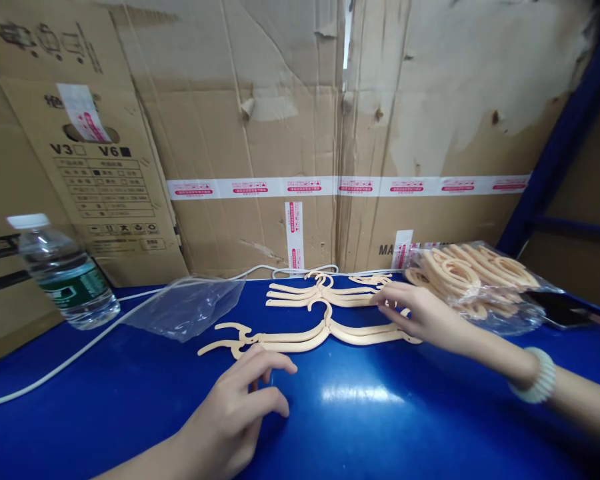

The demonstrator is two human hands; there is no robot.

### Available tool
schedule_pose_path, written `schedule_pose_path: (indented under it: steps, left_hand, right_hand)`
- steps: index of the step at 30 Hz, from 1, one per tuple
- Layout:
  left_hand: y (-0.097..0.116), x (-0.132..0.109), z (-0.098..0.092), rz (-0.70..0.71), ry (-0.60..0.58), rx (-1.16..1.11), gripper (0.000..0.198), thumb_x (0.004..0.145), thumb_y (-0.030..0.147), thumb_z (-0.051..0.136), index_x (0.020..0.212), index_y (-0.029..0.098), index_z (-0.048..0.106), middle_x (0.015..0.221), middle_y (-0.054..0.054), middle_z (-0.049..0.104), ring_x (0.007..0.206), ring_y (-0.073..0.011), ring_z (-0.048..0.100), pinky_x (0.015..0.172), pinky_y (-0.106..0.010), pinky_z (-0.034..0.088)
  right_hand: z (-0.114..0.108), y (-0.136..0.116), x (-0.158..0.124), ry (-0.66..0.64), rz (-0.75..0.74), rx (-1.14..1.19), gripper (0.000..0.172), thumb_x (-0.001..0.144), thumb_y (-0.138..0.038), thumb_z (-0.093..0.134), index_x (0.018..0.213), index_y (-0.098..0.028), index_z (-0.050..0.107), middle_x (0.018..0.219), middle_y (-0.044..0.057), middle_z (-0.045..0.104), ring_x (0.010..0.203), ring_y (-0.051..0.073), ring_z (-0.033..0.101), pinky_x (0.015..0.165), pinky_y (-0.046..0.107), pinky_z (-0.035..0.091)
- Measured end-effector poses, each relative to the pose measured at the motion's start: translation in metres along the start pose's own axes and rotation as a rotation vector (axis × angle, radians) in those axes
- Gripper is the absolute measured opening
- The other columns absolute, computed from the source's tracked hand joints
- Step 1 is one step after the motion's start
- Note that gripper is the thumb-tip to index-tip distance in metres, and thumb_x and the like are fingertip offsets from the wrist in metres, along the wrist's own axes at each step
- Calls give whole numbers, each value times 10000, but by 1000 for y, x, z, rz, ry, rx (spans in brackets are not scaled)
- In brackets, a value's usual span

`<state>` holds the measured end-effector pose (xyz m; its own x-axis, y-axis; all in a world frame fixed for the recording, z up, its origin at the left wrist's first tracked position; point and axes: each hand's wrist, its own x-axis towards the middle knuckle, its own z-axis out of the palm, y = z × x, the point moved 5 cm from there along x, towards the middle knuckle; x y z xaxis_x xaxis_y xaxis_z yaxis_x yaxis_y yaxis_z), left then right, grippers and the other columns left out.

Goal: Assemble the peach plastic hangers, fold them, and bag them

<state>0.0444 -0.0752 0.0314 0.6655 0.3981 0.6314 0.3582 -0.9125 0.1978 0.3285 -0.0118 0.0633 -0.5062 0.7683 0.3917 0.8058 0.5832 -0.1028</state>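
Note:
Two beige folding hangers (290,342) lie close together on the blue table, arms spread out, with hooked end pieces (233,339) at their left. My left hand (245,403) is just in front of them, fingers apart and curved, holding nothing. Over their right end reaches my right hand (420,313), its thumb and fingers apart. Its fingertips are at the right arm of another group of hangers (293,295) lying behind; whether they touch it I cannot tell. Small loose beige pieces (373,280) lie behind that hand.
Clear bags of beige hanger parts (475,273) are piled at the right, beside a dark flat object (563,310). An empty plastic bag (190,307), a white cable (80,353) and a water bottle (70,273) are on the left. Cardboard (260,133) walls the back.

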Motion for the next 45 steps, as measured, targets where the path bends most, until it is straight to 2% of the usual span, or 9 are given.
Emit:
schedule_pose_path:
  steps: [7, 11, 15, 21, 27, 31, 35, 40, 45]
  left_hand:
    - [17, 9, 13, 98, -78, -2, 397, 735, -102, 368, 880, 188, 597, 1077, -85, 606, 817, -190, 510, 658, -289, 434]
    - [21, 15, 16, 94, -92, 25, 340, 786, -64, 407, 908, 186, 604, 1000, -77, 620, 807, -188, 527, 725, -319, 456]
    - [21, 17, 14, 63, -88, -19, 296, 826, -36, 440, 927, 183, 612, 966, -76, 622, 811, -178, 553, 715, -292, 464]
    - [15, 13, 15, 17, -86, -114, 283, 848, -22, 429, 932, 183, 606, 1008, -85, 615, 872, -189, 553, 747, -311, 467]
    - [15, 15, 12, -25, -89, -173, 302, 851, -23, 430, 978, 186, 606, 1012, -75, 625, 896, -184, 568, 773, -306, 480]
    - [10, 17, 11, -100, -62, -240, 321, 856, 6, 451, 1071, 197, 593, 1007, -59, 647, 924, -175, 595, 824, -299, 493]
    - [-5, 17, 14, -315, -49, -280, 260, 868, 87, 498, 1072, 205, 608, 979, -42, 671, 769, -145, 616, 729, -277, 510]
    - [-16, 15, 22, -636, -46, -608, 319, 850, 248, 614, 1164, 190, 612, 1101, -85, 664, 815, -168, 652, 703, -274, 534]
    - [-14, 15, 23, -691, -46, -754, 204, 882, 345, 634, 894, 159, 718, 885, -59, 693, 718, -150, 598, 627, -232, 492]
  right_hand:
    - [-3, 66, 47, -161, 235, -247, 160, 945, -170, 528, 1004, -138, 673, 928, 80, 709, 840, 191, 668, 767, 323, 528]
    - [12, 74, 65, -288, 281, -333, 276, 952, -329, 590, 1176, -169, 604, 1179, 81, 631, 977, 207, 644, 831, 410, 552]
    - [25, 70, 74, -347, 293, -393, 306, 950, -326, 592, 1217, -177, 587, 1232, 93, 607, 1021, 223, 631, 855, 424, 545]
    - [31, 71, 76, -302, 303, -396, 319, 946, -326, 598, 1221, -166, 583, 1231, 99, 606, 1023, 226, 631, 857, 428, 544]
    - [13, 65, 69, -105, 296, -237, 223, 944, -289, 591, 1107, -146, 644, 1169, 107, 639, 1033, 237, 625, 880, 430, 525]
    - [-6, 48, 62, 79, 315, -7, 171, 890, -191, 570, 858, -97, 709, 932, 149, 711, 942, 271, 657, 823, 379, 515]
    - [-4, 9, 56, 140, 303, 344, 278, 896, -306, 520, 896, -93, 699, 817, 117, 749, 718, 197, 695, 649, 297, 545]
    - [18, -67, 48, 5, 217, 770, 311, 846, -411, 582, 777, -123, 677, 641, 61, 725, 526, 135, 660, 523, 249, 536]
    - [40, -112, 45, -166, 272, 1321, 318, 704, -435, 773, 711, -137, 664, 596, 18, 686, 496, 98, 596, 517, 225, 484]
